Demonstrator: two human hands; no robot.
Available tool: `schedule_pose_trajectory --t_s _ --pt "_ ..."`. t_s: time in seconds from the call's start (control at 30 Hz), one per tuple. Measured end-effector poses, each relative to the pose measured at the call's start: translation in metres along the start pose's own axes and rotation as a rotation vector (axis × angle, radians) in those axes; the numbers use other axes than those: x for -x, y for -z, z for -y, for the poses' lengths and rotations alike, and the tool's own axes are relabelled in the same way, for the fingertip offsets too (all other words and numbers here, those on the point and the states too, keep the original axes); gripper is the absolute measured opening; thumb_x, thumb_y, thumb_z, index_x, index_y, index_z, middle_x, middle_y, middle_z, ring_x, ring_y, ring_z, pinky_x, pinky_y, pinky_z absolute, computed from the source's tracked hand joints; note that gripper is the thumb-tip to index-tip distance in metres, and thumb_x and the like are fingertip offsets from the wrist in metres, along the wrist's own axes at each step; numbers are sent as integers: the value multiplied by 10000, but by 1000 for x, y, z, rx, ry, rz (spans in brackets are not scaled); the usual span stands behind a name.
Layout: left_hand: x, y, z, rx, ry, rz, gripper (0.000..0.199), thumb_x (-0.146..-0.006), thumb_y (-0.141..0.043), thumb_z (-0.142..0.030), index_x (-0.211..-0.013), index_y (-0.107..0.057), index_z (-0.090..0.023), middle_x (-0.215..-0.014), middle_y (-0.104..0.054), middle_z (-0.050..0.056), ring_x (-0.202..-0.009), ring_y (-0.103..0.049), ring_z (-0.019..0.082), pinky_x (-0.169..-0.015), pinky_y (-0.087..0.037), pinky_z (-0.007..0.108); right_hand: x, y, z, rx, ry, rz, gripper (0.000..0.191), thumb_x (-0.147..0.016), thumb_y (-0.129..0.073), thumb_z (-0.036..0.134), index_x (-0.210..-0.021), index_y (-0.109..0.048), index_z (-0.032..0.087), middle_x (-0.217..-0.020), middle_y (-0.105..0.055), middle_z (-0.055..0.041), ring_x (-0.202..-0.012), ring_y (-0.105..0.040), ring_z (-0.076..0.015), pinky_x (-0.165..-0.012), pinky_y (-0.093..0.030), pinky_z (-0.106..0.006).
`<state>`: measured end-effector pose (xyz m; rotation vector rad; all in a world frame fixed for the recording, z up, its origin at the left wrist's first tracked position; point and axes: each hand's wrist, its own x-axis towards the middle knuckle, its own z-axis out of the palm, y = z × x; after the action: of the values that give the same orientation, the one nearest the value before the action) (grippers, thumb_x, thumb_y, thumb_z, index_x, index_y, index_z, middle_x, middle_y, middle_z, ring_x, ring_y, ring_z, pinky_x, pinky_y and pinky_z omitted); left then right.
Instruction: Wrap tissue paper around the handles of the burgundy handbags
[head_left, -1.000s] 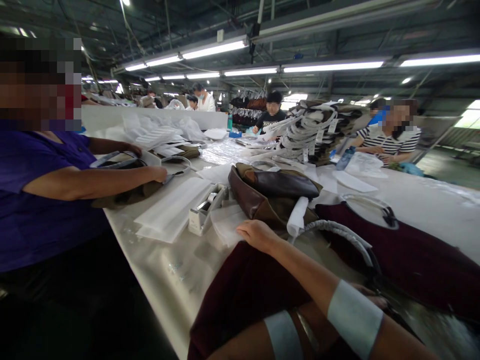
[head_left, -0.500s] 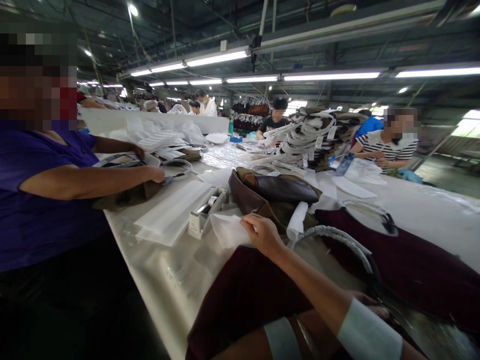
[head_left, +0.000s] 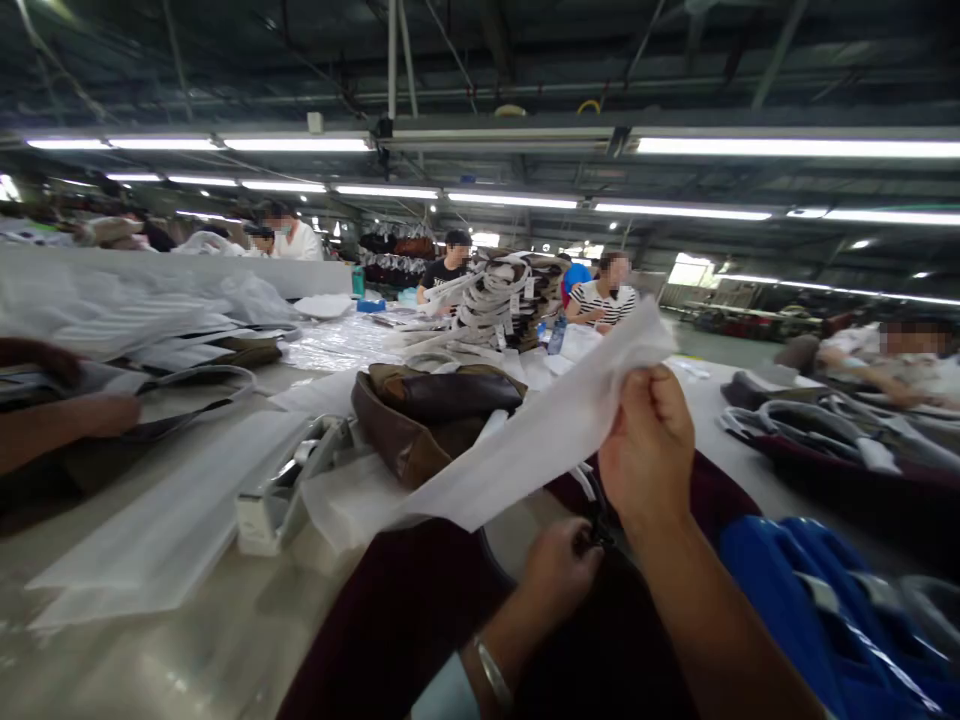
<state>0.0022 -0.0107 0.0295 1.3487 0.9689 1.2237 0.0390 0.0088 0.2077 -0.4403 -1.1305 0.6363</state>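
Place: bag workshop in a factory-like hall.
Ceiling (head_left: 315, 60): dark, open, strung with long tube lights (head_left: 510, 199).
Worktable (head_left: 225, 665): broad, spread with tape dispenser (head_left: 261, 515) and white sheets (head_left: 176, 505).
Stock: bags (head_left: 491, 300) in a tall pile, dark goods (head_left: 396, 250) hung behind.
Staff: several people (head_left: 600, 300), dispersed throughout.

I have the near bag (head_left: 397, 610) front and centre on the table (head_left: 202, 655), left hand (head_left: 555, 570) at its top, right hand (head_left: 649, 440) further right holding one end of a paper sheet (head_left: 529, 440) that slants down-left over it. Tape dispenser (head_left: 259, 520) sits left, loose sheets (head_left: 169, 515) left of that. Folded bag (head_left: 427, 410) behind the near one, bag pile (head_left: 487, 300) further back. Plastic holders (head_left: 784, 590) right of my right forearm, more bags (head_left: 817, 440) beyond them
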Motion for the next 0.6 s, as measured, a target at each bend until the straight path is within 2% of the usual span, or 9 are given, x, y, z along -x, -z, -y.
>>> schedule_pose_trajectory --t_s 0.1,0.17,0.23,0.3,0.37,0.43,0.47,0.53,0.6 --pt "1 4 -6 23 -63 8 552 -682 -784 -317 -1201 -632 -208 -1256 -616 126 -1197 -526 324 -1003 -432 461 -9 59 -19 -78 -105 -173 198 -809 -660 348 -832 -534 196 -822 -600 34 -796 -606 -105 -834 -510 -280" --pt "1 5 -12 247 -27 82 609 -683 -796 -322 -1245 -598 -197 -1318 -582 135 -1256 -494 315 -1042 -409 468 2 93 -37 -88 -245 -259 215 -782 -676 355 -811 -540 191 -828 -644 18 -785 -632 -122 -815 -531 -301" --pt "1 4 -18 534 22 74 564 -712 -784 -334 -1230 -606 -198 -1344 -569 127 -1276 -487 300 -1062 -407 457 22 120 -56 -117 -392 -320 226 -749 -701 353 -810 -552 194 -850 -679 0 -800 -657 -138 -805 -545 -310" --pt "-1 4 -21 759 68 -71 473 -757 -752 -326 -1195 -625 -204 -1335 -582 111 -1256 -514 284 -1042 -443 441 44 138 -72 -166 -480 -381 241 -707 -738 333 -811 -563 204 -873 -698 -8 -853 -674 -152 -825 -549 -313" --pt "-6 7 -22 859 105 -279 365 -792 -719 -261 -1146 -648 -206 -1283 -622 93 -1213 -555 257 -1005 -485 412 62 150 -85 -155 -544 -381 242 -707 -736 339 -835 -577 208 -921 -703 -27 -925 -676 -176 -863 -543 -337" --pt "-13 14 -22 837 101 -455 282 -807 -681 -159 -1086 -668 -201 -1206 -665 75 -1153 -598 224 -973 -511 377 70 159 -91 5 -518 -425 278 -740 -702 355 -951 -589 212 -1049 -686 -54 -1012 -655 -199 -908 -525 -373" --pt "-16 19 -22 790 110 -522 241 -807 -665 -127 -1039 -680 -192 -1164 -683 70 -1114 -620 212 -954 -523 363 72 163 -91 133 -461 -451 327 -763 -678 357 -1041 -580 214 -1135 -660 -70 -1062 -635 -210 -939 -506 -394" --pt "-21 26 -21 654 106 -552 161 -822 -647 -145 -974 -691 -171 -1120 -692 69 -1067 -641 202 -933 -533 349 71 168 -83 439 -271 -460 436 -815 -623 346 -1219 -521 217 -1297 -575 -99 -1174 -566 -226 -1016 -438 -438" --pt "-22 31 -17 508 103 -504 158 -814 -676 -229 -954 -697 -159 -1088 -696 73 -1029 -656 207 -929 -535 357 69 169 -67 711 -47 -348 453 -872 -554 323 -1305 -479 208 -1390 -500 -115 -1268 -481 -236 -1081 -352 -470"
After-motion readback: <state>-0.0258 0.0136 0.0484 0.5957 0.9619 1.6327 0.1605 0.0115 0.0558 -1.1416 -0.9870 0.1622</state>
